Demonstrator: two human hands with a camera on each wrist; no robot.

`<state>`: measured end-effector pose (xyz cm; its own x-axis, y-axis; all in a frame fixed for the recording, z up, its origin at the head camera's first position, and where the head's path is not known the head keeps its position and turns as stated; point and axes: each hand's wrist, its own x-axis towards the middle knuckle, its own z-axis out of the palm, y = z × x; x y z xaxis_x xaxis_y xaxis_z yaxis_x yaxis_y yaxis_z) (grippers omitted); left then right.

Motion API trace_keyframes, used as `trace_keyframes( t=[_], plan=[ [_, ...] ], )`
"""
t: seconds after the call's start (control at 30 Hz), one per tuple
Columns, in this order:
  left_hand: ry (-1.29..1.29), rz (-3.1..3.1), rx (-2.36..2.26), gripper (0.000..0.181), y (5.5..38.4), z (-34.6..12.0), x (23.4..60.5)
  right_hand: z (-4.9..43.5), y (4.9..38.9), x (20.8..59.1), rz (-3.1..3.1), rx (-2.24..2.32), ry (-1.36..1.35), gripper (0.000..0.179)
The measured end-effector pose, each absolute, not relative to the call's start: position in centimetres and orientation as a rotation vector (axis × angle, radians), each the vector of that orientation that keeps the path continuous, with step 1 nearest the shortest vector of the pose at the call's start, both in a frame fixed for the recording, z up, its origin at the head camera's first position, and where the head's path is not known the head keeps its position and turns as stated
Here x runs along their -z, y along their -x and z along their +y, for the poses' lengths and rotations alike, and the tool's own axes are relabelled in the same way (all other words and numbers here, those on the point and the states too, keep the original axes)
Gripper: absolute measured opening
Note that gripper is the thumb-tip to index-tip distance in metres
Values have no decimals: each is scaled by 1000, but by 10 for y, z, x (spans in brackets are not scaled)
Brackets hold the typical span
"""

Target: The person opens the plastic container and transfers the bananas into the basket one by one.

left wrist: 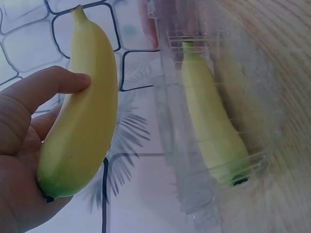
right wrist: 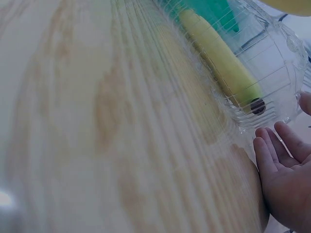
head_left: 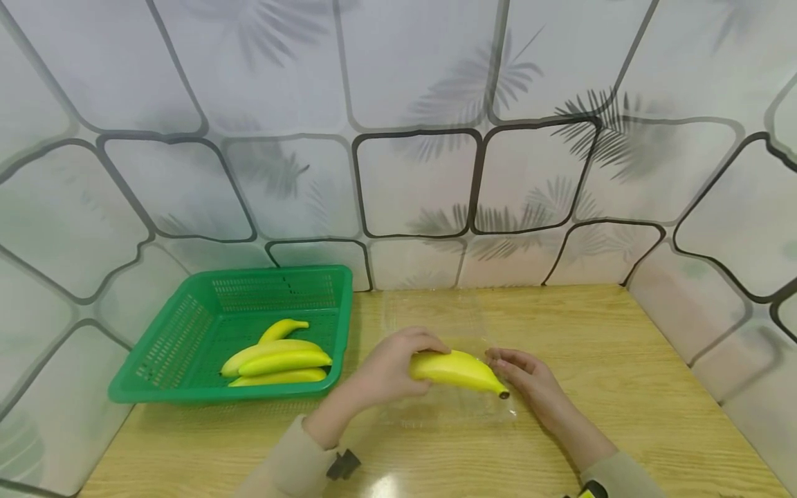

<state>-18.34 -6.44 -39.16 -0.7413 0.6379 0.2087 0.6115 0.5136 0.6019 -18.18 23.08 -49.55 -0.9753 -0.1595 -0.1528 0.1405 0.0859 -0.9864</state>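
My left hand (head_left: 392, 366) grips a yellow banana (head_left: 457, 370), its stem end pointing right, above a clear plastic box (head_left: 429, 315). In the left wrist view the thumb lies along this banana (left wrist: 92, 111). Another banana (left wrist: 209, 111) lies inside the clear box (left wrist: 194, 194), showing through its ribbed wall; the held one hides it in the head view. My right hand (head_left: 538, 387) is at the box's right side with fingertips by its edge. Its fingers (right wrist: 265, 155) look fairly straight in the right wrist view; whether they touch the box is hard to tell.
A green plastic basket (head_left: 345, 311) stands left of the box, with several bananas (head_left: 283, 360) inside. The wooden table (head_left: 591, 332) runs back to a patterned wall (head_left: 411, 187), with more wall on both sides.
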Motion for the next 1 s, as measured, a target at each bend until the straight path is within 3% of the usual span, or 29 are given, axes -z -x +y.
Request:
trace_keyframes(
  t=[1.0],
  plan=[
    [-1107, 2836, -1033, 52, 175, -102, 372, 231, 182, 498, 2202, 1973, 35, 53]
  ],
)
